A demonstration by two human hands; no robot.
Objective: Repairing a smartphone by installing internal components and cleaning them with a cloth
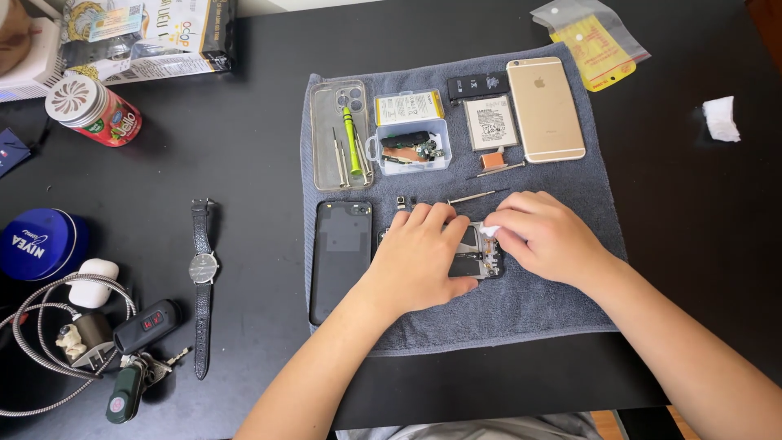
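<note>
Metal and dark circuitry show where an opened phone body (pixel 476 254) lies flat on a grey towel (pixel 570 301), near its front edge, and it is largely covered by both hands. The left hand (pixel 419 257) is spread over the frame's left part, fingers slightly apart and pressed down, thumb along the lower edge. The right hand (pixel 542 236) has its fingertips drawn together on a small white wipe (pixel 489 231), held against the frame's upper right. The bared frame is judged light, stiff and fragile, with exposed parts best left untouched; its outer edges seem the safest hold, and the soft towel should keep it from sliding. Just left of it a black back cover (pixel 340 257) lies flat. Thin screwdrivers (pixel 476 196) rest just beyond the fingers. Further back are a clear case (pixel 326 138) holding a green tool (pixel 352 140), a small plastic box (pixel 415 147), two batteries (pixel 490 122) and a gold phone (pixel 546 108) face down. On the black table (pixel 244 163) to the left lies a wristwatch (pixel 202 281).
</note>
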